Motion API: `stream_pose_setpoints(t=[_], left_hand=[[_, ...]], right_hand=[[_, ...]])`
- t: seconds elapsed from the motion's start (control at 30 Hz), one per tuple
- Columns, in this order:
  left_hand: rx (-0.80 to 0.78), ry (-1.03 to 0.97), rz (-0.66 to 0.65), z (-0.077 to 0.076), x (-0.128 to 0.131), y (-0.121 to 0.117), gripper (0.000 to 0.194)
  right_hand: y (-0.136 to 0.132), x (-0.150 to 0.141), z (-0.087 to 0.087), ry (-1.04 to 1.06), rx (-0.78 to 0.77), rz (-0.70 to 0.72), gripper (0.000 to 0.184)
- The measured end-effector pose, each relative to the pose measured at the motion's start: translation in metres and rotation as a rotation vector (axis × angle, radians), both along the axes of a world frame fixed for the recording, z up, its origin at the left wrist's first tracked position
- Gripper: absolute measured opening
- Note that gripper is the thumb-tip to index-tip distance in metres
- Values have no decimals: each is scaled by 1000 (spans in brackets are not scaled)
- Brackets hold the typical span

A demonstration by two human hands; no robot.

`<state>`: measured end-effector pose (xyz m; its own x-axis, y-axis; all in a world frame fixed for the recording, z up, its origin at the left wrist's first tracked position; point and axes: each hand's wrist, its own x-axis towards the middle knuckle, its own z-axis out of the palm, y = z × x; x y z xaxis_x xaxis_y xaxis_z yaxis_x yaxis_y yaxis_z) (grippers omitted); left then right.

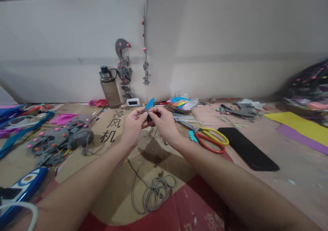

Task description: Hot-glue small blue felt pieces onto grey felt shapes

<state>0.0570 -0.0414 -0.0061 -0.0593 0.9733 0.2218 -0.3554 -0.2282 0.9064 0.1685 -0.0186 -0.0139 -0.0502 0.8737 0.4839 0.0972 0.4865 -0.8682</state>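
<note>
My left hand and my right hand meet over the cardboard, fingers closed in a pinch. From between the fingertips sticks up a small blue curved cutout, pointed at the top. Something small and dark shows just under it, too hidden to name. A loose coil of grey cord lies below the hands, and one strand runs up towards them. Right of my right hand are scissors with one red and one yellow handle, beside a small turquoise cutout.
A black phone lies at the right. On the left are a grey yarn ball and grey pieces with coloured pompoms. A bottle stands behind, near a dish of cutouts. Pompom strings hang against the white panel.
</note>
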Motion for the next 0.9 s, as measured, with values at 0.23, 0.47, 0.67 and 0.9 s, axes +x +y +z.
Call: stream_pose_setpoints(t=[0.23, 0.47, 0.67, 0.9], left_hand=[[-10, 52, 63, 0, -6, 3, 20], [92, 224, 119, -2, -16, 13, 21], [124, 218, 310, -2, -45, 35, 14], [48, -40, 418, -2, -84, 54, 2]], right_hand=[[0, -2, 0, 8, -8, 65, 10], [1, -1, -1, -110, -41, 39, 7], [-1, 2, 1, -290, -119, 128, 7], [-67, -17, 23, -508, 145, 330, 16]])
